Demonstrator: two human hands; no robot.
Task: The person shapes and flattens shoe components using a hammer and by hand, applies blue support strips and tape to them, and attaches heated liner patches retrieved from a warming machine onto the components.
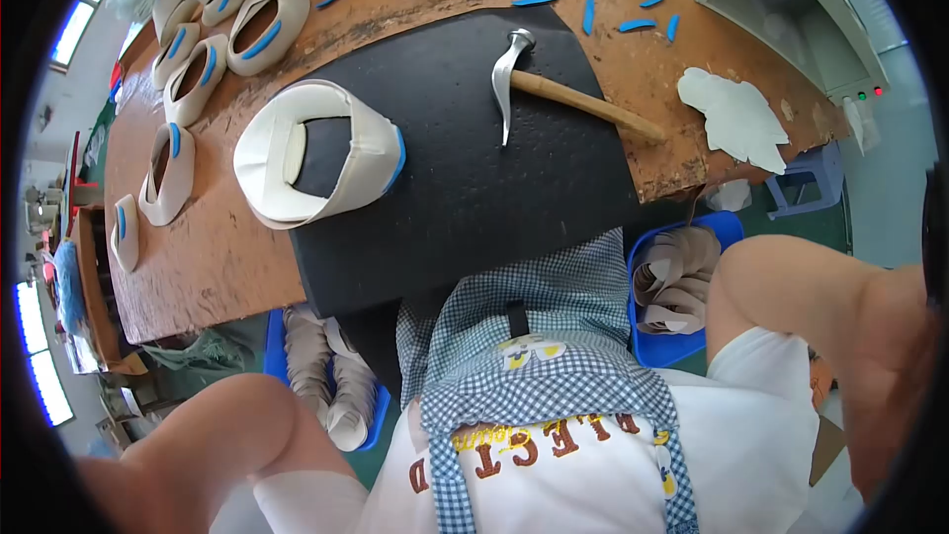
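Neither of my hands shows; only my bent arms reach out of view at the lower left and right edges. A cream shoe upper with a blue strip (318, 153) rests on the black mat (445, 188). To its right lies a metal-headed hammer with a wooden handle (583, 102), its handle end past the mat's edge. Several cream uppers with blue strips, one of them nearby (267, 30), stand on the wooden table (208, 267) at the left and back.
Loose blue strips (589, 17) are scattered at the back. A white torn sheet (733, 119) lies at the right, near a grey-white box (791, 10). Blue bins (733, 227) with stacked pieces stand below the table on both sides, with a stool (808, 183) beyond.
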